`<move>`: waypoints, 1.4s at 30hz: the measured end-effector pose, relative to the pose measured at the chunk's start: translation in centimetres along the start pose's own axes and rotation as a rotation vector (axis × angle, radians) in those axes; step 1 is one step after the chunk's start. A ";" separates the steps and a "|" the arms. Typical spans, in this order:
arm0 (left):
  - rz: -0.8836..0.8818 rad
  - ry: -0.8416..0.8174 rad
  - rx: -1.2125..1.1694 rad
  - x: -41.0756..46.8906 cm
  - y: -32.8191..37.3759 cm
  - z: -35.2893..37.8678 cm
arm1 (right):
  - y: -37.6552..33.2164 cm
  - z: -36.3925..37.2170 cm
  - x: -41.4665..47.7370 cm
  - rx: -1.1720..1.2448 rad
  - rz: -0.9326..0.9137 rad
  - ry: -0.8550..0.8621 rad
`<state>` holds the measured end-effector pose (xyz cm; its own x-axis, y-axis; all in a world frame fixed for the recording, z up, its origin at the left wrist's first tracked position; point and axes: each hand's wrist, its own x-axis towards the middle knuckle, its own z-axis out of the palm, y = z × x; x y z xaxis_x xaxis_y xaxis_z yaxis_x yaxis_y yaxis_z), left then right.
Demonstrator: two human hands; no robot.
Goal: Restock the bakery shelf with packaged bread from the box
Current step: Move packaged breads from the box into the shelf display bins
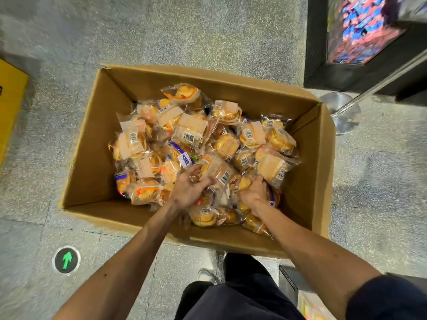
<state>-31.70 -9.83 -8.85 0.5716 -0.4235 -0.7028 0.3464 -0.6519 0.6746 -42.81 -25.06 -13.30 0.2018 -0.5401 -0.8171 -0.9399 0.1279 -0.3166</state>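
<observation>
Here, both hands are in the heap of bread packets by the near wall of the box. The left hand is clamped round one packet. The right hand digs among others, and I cannot tell whether it grips one. Squeezing too hard could crush the soft bread, and a slick packet might slip free.

Box on floor at my 12 o'clock, just ahead of my shoe. Packs heaped in box. Both hands in box, near side: left hand on packs mid-heap, right hand at its 3 o'clock. Pole stand at box's 2 o'clock; display unit behind it. Arrow marker at box's 7 o'clock.
</observation>
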 end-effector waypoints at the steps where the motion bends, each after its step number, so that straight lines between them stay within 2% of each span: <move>1: 0.008 0.004 -0.009 -0.1 0.1 -0.2 | 0.1 -0.4 -0.5 0.014 -0.024 -0.004; 8: 0.104 -0.029 -0.001 -2.5 2.4 -2.3 | -0.8 -3.5 -5.5 0.278 -0.138 0.024; 11: 0.139 -0.041 -0.070 -4.6 4.0 -3.4 | -1.3 -4.1 -8.5 0.517 -0.205 -0.029; 13: 0.150 -0.084 -0.144 -6.0 4.8 -4.5 | -0.9 -4.1 -10.4 0.583 -0.312 -0.031; 15: 0.164 -0.161 -0.216 -7.4 5.4 -5.4 | -0.5 -3.8 -12.6 0.560 -0.459 0.051; 19: 0.262 -0.266 -0.206 -10.5 6.5 -6.6 | 1.2 -3.1 -17.1 0.466 -0.679 0.343; 21: 0.296 -0.328 -0.227 -12.3 7.0 -6.7 | 2.4 -3.5 -20.7 0.509 -0.738 0.359; 24: 0.340 -0.451 -0.205 -15.6 7.7 -6.2 | 4.3 -4.6 -27.0 0.721 -0.779 0.307; 25: 0.357 -0.505 -0.188 -16.9 8.0 -5.7 | 5.3 -5.0 -28.7 0.767 -0.799 0.359; 30: 0.431 -0.735 -0.112 -24.6 9.3 -0.1 | 12.4 -7.3 -36.1 0.829 -0.892 0.741; 34: 0.443 -0.886 -0.050 -32.2 9.4 6.4 | 20.7 -9.1 -42.7 0.713 -0.849 1.102; 38: 0.458 -1.084 0.050 -41.8 6.7 14.3 | 31.3 -9.5 -50.1 0.965 -0.853 1.179; 42: 0.456 -1.257 0.159 -51.8 1.1 22.1 | 44.3 -8.0 -57.8 1.053 -0.712 1.320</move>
<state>-77.38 -2.54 23.29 -0.4823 -0.8501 -0.2115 0.1716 -0.3285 0.9288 -98.27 5.20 23.78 -0.3745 -0.8786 0.2963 -0.1336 -0.2651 -0.9549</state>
